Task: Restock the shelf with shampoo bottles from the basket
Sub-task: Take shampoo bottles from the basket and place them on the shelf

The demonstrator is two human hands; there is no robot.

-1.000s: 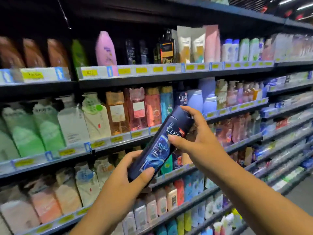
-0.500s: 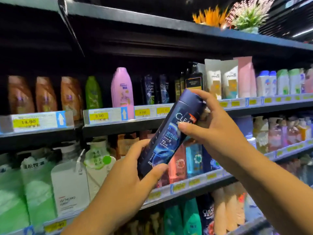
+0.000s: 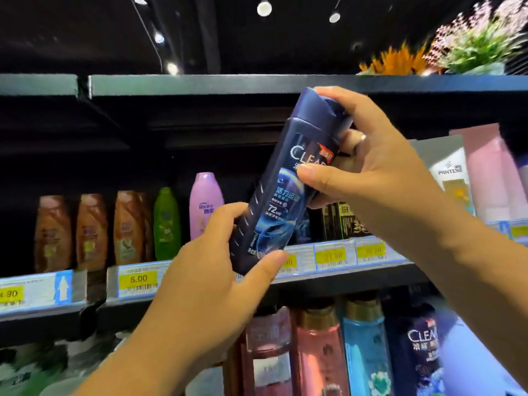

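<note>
Obs: tall dark-blue plastic shampoo bottle (image 3: 285,181) w/ flip cap is held in the air by both hands, in front of and just right of the lilac plastic bottle (image 3: 206,201) that stands on the dark grey shelf (image 3: 337,257) w/ yellow price tags. Not on the shelf yet. It's tilted, cap leaning up-right, label toward camera.

Grip: left hand (image 3: 217,270) wraps the base, thumb pressed on the lower front edge, fingers curled round the far side. Prob. carries the weight + acts as pivot. right hand (image 3: 371,167) pinches the upper body: thumb flat on label, index hooked over cap, other fingers behind the neck. Prob. steers the tilt.

Why two hands: btl is long + glossy, likely slippery, and the shelf sits high. One hand lifts, the other guides.

Slot: space right of lilac plastic bottle, before the black cartons (image 3: 348,221), is mostly hidden behind the held btl. Cannot tell how full.

Left of lilac plastic bottle: green plastic bottle (image 3: 167,221), then brown bottles (image 3: 91,227), all upright w/ labels out, so same facing is likely wanted here.

Source basket: not in view.

Est. stage: mid-placement. Needs uprighting, then base set down right of lilac plastic bottle.
</note>
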